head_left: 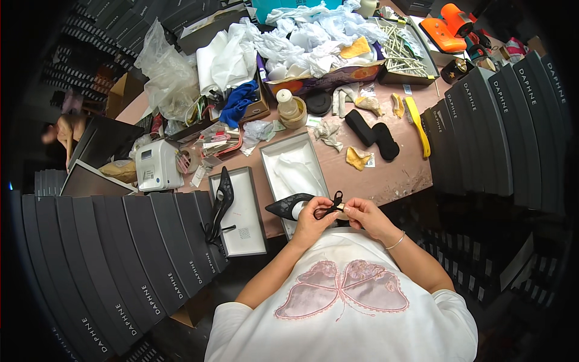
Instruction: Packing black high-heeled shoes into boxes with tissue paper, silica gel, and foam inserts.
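Note:
A black pointed lace shoe [288,206] is held just above the near end of an open shoe box [269,158] lined with white tissue. My left hand [311,224] grips the shoe's heel end. My right hand [362,212] pinches its thin black strap [329,207] together with a small pale tag. The matching black shoe [222,199] lies on a grey box lid [247,226] to the left, apart from both hands.
Rows of dark shoe boxes [120,265] stand left and also on the right [494,133]. The pink table [392,175] carries crumpled white tissue [301,36], black foam pads [371,134], a yellow shoehorn [417,125], a white label printer [154,166] and an orange tool [446,27].

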The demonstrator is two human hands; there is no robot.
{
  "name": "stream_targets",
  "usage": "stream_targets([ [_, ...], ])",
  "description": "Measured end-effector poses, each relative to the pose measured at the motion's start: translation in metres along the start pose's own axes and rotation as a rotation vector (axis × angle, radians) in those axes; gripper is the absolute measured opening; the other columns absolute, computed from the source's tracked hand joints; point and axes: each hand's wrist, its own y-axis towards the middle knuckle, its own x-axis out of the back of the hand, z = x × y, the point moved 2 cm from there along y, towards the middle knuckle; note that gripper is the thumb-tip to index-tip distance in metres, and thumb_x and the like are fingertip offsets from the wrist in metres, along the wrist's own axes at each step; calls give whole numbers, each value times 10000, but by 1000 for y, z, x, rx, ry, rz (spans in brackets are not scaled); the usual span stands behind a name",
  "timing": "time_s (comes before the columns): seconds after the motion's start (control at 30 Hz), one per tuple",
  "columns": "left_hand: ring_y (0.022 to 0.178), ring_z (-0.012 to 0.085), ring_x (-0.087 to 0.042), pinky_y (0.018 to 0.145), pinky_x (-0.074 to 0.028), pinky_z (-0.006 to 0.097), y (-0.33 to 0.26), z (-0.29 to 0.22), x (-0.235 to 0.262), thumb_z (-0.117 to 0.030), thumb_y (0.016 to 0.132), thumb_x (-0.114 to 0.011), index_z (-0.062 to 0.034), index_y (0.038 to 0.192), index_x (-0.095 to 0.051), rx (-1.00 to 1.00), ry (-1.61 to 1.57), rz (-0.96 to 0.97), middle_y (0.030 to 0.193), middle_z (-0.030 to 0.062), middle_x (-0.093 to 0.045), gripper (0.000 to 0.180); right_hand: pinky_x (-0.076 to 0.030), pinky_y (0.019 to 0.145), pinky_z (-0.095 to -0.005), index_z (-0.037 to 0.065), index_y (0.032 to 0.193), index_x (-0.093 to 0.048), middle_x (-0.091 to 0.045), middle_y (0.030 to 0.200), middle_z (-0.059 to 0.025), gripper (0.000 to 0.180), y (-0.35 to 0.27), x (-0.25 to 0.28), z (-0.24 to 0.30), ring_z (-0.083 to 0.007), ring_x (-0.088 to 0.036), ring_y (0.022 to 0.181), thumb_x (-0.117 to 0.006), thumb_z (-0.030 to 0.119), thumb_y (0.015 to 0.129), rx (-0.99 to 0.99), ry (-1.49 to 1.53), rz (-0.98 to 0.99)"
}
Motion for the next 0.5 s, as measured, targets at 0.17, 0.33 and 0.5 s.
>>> stream_targets([
  [0.17, 851, 65, -583, 747, -476, 183, -1, -7, 0, -51, 839, -703, -11, 1063, -563, 29, 193, -29, 955, 26, -613, 267, -349, 506, -180, 8, 974, -587, -512, 762, 24, 189, 2, -3, 2, -43, -425, 585, -546, 192, 967, 12, -49, 20],
  [0.33, 803, 66, -594, 715, -495, 185, 0, -1, -1, -33, 853, -680, 13, 1045, -570, 0, 100, -50, 921, 26, -616, 226, -343, 495, -185, 12, 952, -605, -501, 707, 44, 176, 2, -6, 1, -38, -416, 564, -540, 175, 966, 37, -160, 24],
  [0.5, 787, 54, -588, 700, -495, 186, -3, 7, -2, -21, 857, -664, 34, 1037, -584, -6, 9, -77, 896, 17, -621, 204, -317, 471, -194, 32, 886, -592, -467, 640, 60, 170, 0, -2, -1, -34, -397, 535, -538, 173, 965, 59, -205, 35],
])
